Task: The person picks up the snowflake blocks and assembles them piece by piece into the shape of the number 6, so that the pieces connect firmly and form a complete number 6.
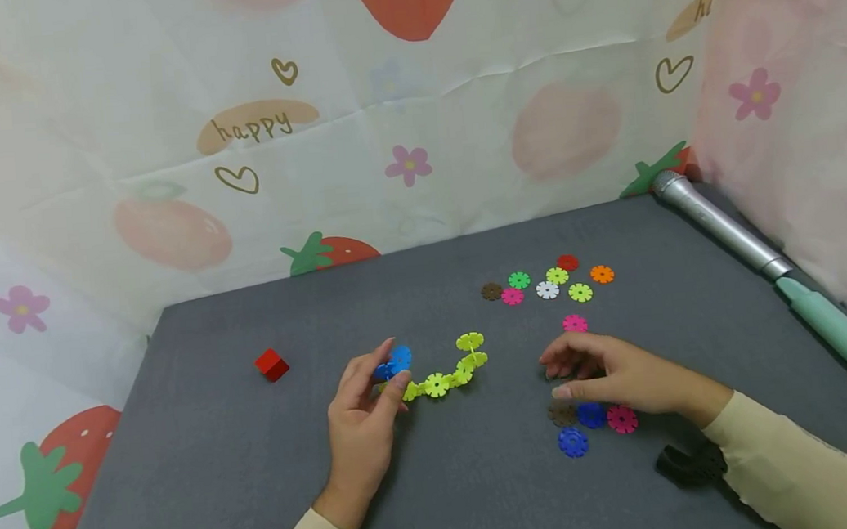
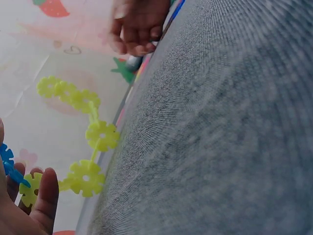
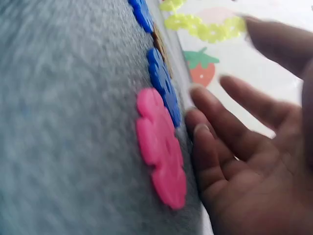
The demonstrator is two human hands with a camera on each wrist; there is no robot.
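Observation:
My left hand (image 1: 363, 420) pinches one end of a chain of notched plastic snowflake discs between thumb and fingers. Two blue discs (image 1: 401, 359) sit at the held end, and the yellow discs (image 1: 437, 385) run on from them to the right, curving up at the far end. The right hand (image 1: 615, 374) hovers over the table with its fingers loosely bent and nothing between them. Close beneath it lie a brown disc (image 1: 562, 415), a pink disc (image 3: 161, 149) and two blue discs (image 3: 164, 85). Just beyond its knuckles is another pink disc (image 1: 575, 323).
Farther back on the grey table (image 1: 232, 475) several loose discs of mixed colours surround a white disc (image 1: 547, 290). A red cube (image 1: 271, 364) sits to the left. Along the right edge lies a silver and mint-green microphone-like stick (image 1: 723, 227). A printed cloth (image 1: 457, 114) hangs behind.

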